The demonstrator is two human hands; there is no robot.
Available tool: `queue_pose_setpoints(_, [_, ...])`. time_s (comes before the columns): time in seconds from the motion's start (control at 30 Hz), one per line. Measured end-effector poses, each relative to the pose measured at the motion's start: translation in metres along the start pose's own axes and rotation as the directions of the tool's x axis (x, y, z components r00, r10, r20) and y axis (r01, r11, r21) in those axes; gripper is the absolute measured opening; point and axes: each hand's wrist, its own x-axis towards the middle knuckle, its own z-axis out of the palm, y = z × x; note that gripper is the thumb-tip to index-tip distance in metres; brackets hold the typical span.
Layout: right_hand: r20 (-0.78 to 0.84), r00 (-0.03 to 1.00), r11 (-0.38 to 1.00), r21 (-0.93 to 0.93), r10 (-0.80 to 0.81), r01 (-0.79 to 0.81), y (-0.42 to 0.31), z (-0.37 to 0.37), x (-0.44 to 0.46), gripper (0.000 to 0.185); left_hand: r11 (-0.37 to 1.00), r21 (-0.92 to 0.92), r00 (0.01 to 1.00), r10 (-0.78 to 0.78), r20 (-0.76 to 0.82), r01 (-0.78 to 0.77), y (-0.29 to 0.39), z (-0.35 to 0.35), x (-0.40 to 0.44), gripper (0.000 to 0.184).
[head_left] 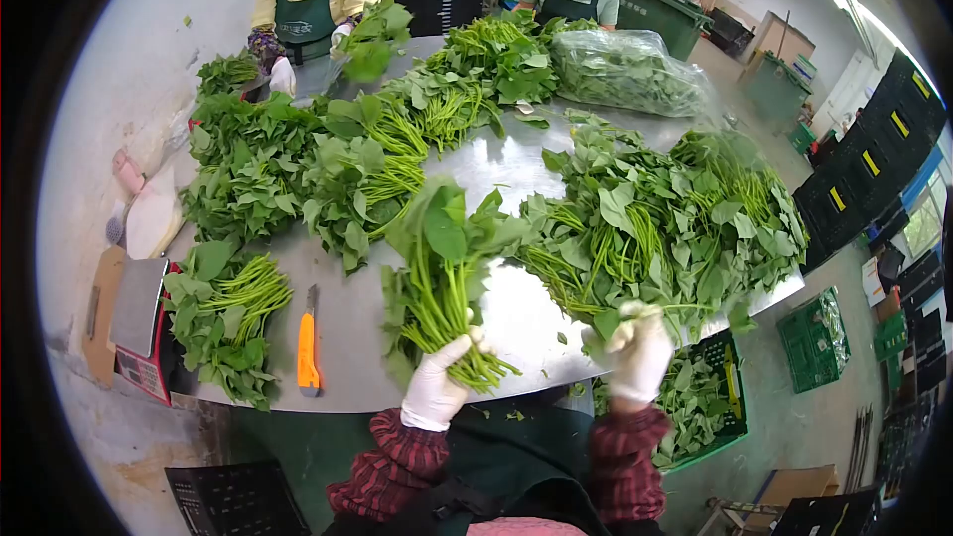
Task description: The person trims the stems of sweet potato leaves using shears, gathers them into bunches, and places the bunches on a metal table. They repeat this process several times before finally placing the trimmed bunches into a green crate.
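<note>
My left hand (437, 382), in a white glove, is closed around the stems of a bunch of leafy greens (442, 283), held upright with the leaves on top. My right hand (640, 352), also gloved and a little blurred, has its fingers closed at the table's front edge. A single leafy stem (695, 308) runs out to the right from its fingers. Just beyond that hand lies a large loose heap of greens (635, 228). Left of my left hand, an orange utility knife (309, 347) with its blade out lies on the metal table (347, 357).
Bunched greens (248, 169) line the table's left side, with one bunch (233, 313) near a red-framed scale (144, 318). A clear bag of greens (630, 74) lies at the back. Below right stands a green crate (730, 407) of leaves. Two co-workers (308, 0) stand across the table.
</note>
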Motion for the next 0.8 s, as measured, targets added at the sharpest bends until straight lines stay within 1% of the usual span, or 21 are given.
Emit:
queue_pose_setpoints(0.03, [0.009,0.999,0.930,-0.365,-0.042,0.043,-0.022,-0.003,0.010,0.050,0.999,0.024,1.000,0.022,-0.004,-0.022,0.004,0.001,-0.001,0.039])
queue_pose_setpoints(0.07, [-0.127,0.989,0.890,-0.455,-0.073,0.007,-0.023,-0.014,0.021,0.046,0.999,0.019,0.999,0.039,0.022,-0.040,0.008,0.001,-0.001,0.039])
queue_pose_setpoints(0.1, [-0.154,0.986,0.732,-0.679,-0.067,-0.057,-0.026,-0.024,0.031,0.036,0.999,0.013,0.998,0.052,0.046,-0.053,0.010,0.002,-0.002,0.040])
queue_pose_setpoints(0.17, [0.037,0.974,0.412,-0.902,-0.222,0.128,-0.014,-0.044,0.044,0.027,0.999,0.014,0.998,0.052,0.035,-0.053,0.012,0.001,0.000,0.036])
queue_pose_setpoints(0.2, [0.525,0.796,-0.197,-0.851,-0.302,0.486,-0.008,-0.048,0.047,0.014,0.998,0.038,0.998,0.059,-0.003,-0.059,0.012,-0.003,0.001,0.034])
queue_pose_setpoints(0.23, [0.283,0.907,0.055,-0.947,-0.312,0.315,0.009,-0.036,0.048,0.010,0.996,0.064,0.997,0.066,-0.042,-0.063,0.011,-0.005,0.001,0.031])
queue_pose_setpoints(0.27, [0.327,0.901,0.111,-0.922,-0.286,0.370,0.021,-0.022,0.050,0.010,0.995,0.066,0.993,0.078,-0.083,-0.073,0.010,-0.004,0.000,0.026])
queue_pose_setpoints(0.3, [0.485,0.821,-0.016,-0.864,-0.301,0.504,0.028,-0.009,0.049,0.010,0.995,0.070,0.994,0.077,-0.081,-0.071,0.011,0.001,-0.002,0.026])
queue_pose_setpoints(0.33, [0.574,0.784,-0.129,-0.818,-0.235,0.560,0.041,-0.005,0.057,0.006,0.993,0.090,0.986,0.083,-0.147,-0.070,0.013,0.007,-0.006,0.025])
queue_pose_setpoints(0.37, [0.571,0.816,-0.262,-0.805,-0.094,0.533,0.052,0.001,0.062,0.004,0.991,0.110,0.973,0.092,-0.213,-0.069,0.015,0.011,-0.007,0.024])
queue_pose_setpoints(0.4, [0.548,0.835,-0.342,-0.794,-0.048,0.502,0.069,-0.001,0.072,0.004,0.987,0.124,0.980,0.122,-0.159,-0.103,0.015,0.008,-0.007,0.022])
queue_pose_setpoints(0.43, [0.522,0.853,-0.420,-0.775,-0.003,0.472,0.083,-0.004,0.081,0.005,0.986,0.126,0.979,0.127,-0.157,-0.107,0.017,0.005,-0.007,0.022])
queue_pose_setpoints(0.47, [0.525,0.851,-0.416,-0.775,-0.005,0.476,0.087,-0.003,0.086,0.005,0.985,0.130,0.985,0.130,-0.114,-0.115,0.019,0.001,-0.009,0.023])
queue_pose_setpoints(0.5, [0.524,0.851,-0.477,-0.744,0.020,0.469,0.090,-0.002,0.091,0.009,0.983,0.134,0.988,0.134,-0.071,-0.124,0.021,-0.004,-0.009,0.024])
queue_pose_setpoints(0.53, [0.523,0.851,-0.535,-0.708,0.044,0.462,0.088,0.007,0.092,0.018,0.982,0.122,0.986,0.153,-0.063,-0.144,0.023,-0.006,-0.008,0.027])
queue_pose_setpoints(0.57, [0.527,0.849,-0.533,-0.706,0.045,0.467,0.085,0.014,0.092,0.018,0.981,0.123,0.985,0.158,-0.063,-0.150,0.025,-0.008,-0.008,0.027])
queue_pose_setpoints(0.63, [0.494,0.861,-0.371,-0.827,-0.119,0.423,0.070,0.027,0.084,0.007,0.970,0.072,0.966,0.240,-0.095,-0.234,0.026,-0.007,-0.007,0.030])
queue_pose_setpoints(0.67, [0.453,0.880,-0.321,-0.862,-0.141,0.392,0.060,0.038,0.077,0.007,0.964,0.100,0.960,0.256,-0.116,-0.245,0.027,-0.007,-0.006,0.031])
queue_pose_setpoints(0.7, [0.449,0.883,-0.324,-0.863,-0.140,0.387,0.055,0.039,0.074,0.007,0.966,0.098,0.961,0.250,-0.118,-0.239,0.028,-0.007,-0.004,0.031])
queue_pose_setpoints(0.77, [0.567,0.820,-0.319,-0.793,-0.075,0.519,0.050,0.036,0.071,0.006,0.977,0.041,0.967,0.213,-0.137,-0.209,0.027,-0.007,-0.002,0.031])
queue_pose_setpoints(0.8, [0.553,0.833,-0.398,-0.763,0.008,0.510,0.055,0.029,0.075,0.007,0.984,0.019,0.975,0.175,-0.139,-0.174,0.026,-0.007,-0.003,0.031])
